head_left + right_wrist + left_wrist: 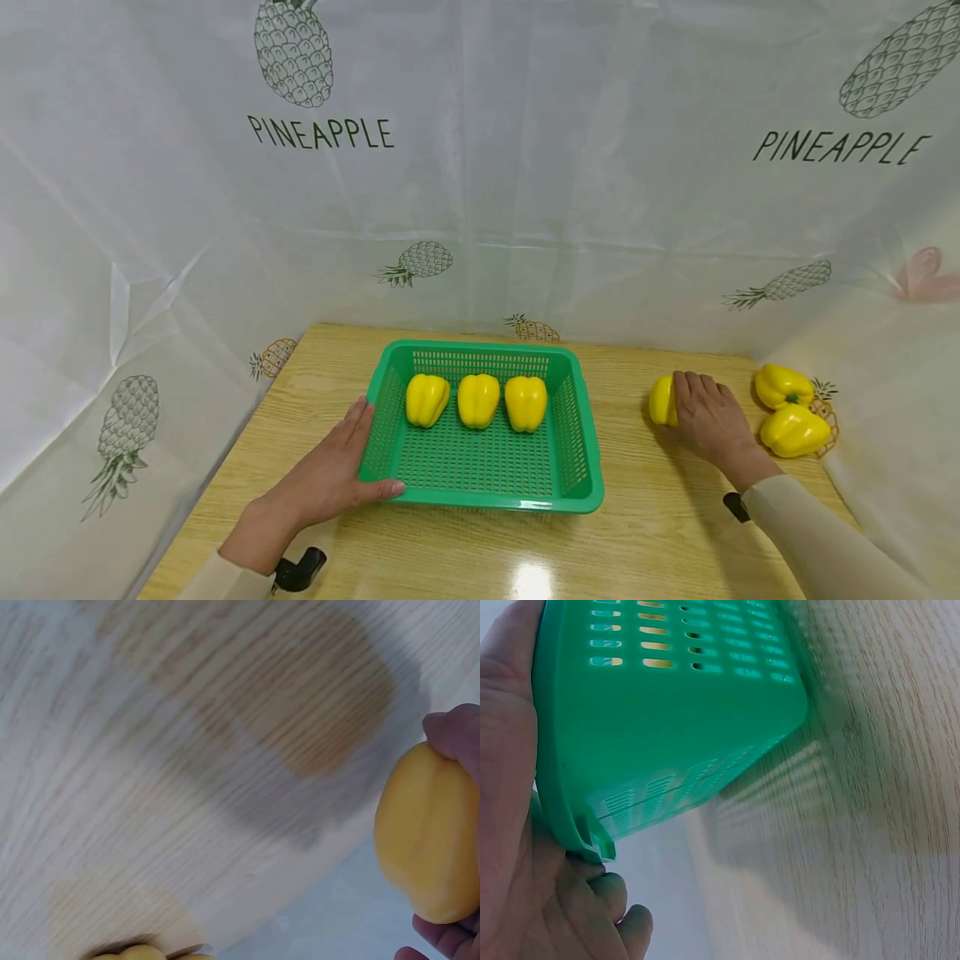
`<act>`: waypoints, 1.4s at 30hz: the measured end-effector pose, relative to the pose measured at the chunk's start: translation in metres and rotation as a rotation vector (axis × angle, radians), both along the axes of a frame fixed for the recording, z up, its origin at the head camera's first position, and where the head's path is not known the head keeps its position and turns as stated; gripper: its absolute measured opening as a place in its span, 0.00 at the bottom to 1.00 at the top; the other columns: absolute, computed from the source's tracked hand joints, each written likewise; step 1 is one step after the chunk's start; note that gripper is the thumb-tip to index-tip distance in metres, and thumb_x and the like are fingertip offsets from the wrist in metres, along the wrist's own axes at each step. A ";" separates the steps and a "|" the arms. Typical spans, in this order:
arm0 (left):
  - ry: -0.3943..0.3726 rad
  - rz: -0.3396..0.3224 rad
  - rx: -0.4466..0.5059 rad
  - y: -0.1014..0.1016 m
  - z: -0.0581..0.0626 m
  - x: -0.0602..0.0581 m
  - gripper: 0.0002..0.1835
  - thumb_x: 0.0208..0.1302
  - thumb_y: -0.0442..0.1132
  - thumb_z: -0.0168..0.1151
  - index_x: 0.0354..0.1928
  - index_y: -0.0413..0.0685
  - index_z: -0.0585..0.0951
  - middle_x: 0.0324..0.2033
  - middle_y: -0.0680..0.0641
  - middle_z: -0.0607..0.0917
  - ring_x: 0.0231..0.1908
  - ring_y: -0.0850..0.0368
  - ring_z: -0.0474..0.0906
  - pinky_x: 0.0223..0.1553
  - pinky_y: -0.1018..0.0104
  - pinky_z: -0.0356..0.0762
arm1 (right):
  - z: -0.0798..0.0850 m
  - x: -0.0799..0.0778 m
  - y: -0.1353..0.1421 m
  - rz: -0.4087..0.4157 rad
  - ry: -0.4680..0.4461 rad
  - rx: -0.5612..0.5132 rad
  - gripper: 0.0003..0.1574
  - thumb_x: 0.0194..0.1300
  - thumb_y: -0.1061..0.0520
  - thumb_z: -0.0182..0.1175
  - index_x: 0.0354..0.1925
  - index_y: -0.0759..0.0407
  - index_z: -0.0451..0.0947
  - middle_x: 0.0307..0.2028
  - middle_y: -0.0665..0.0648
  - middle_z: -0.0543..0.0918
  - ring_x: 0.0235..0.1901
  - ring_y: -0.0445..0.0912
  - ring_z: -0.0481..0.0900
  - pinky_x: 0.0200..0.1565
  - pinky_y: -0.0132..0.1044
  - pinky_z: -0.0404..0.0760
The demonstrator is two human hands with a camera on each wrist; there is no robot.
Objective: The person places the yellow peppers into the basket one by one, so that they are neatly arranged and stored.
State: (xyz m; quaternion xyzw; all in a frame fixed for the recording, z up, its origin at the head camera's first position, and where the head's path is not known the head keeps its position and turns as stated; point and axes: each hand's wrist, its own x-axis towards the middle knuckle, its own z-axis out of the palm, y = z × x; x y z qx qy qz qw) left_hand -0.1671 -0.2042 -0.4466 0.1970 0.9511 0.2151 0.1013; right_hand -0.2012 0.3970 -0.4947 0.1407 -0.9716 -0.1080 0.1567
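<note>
My left hand (330,471) holds the near left corner of a green plastic basket (588,442), thumb over the front rim and fingers along the left side. The left wrist view shows the basket's slotted wall (667,712) close up, with the curled fingertips by its rim. Inside the basket, three yellow bell peppers (478,401) stand in a row toward the back. To the right of the basket, my right hand (708,421) grips another yellow bell pepper (662,402) from above. The right wrist view has this pepper (427,829) between thumb and fingers, its shadow apart from it on the table.
Two more yellow bell peppers, one behind (783,386) and one in front (795,431), lie at the table's right edge. The wooden table (442,554) meets a white pineapple-print sheet (540,192) at the back and sides.
</note>
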 end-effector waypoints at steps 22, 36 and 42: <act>0.044 -0.008 -0.006 0.002 -0.002 -0.002 0.72 0.58 0.82 0.61 0.83 0.32 0.46 0.84 0.32 0.45 0.80 0.28 0.51 0.74 0.32 0.62 | 0.028 -0.012 -0.024 0.031 0.103 -0.011 0.57 0.44 0.34 0.82 0.48 0.72 0.64 0.36 0.68 0.74 0.37 0.63 0.75 0.38 0.54 0.78; 0.068 -0.021 -0.010 0.004 -0.003 -0.003 0.72 0.58 0.81 0.61 0.82 0.29 0.48 0.83 0.30 0.47 0.80 0.28 0.52 0.75 0.32 0.61 | 0.046 -0.016 -0.043 0.104 0.211 -0.021 0.50 0.44 0.37 0.79 0.45 0.72 0.65 0.34 0.68 0.75 0.36 0.63 0.77 0.36 0.53 0.80; 0.075 -0.027 -0.012 0.005 -0.001 -0.003 0.72 0.59 0.80 0.62 0.82 0.29 0.48 0.83 0.29 0.47 0.80 0.27 0.52 0.75 0.31 0.61 | 0.063 -0.021 -0.056 0.137 0.264 -0.013 0.50 0.45 0.38 0.78 0.45 0.73 0.66 0.33 0.68 0.75 0.34 0.63 0.75 0.33 0.51 0.78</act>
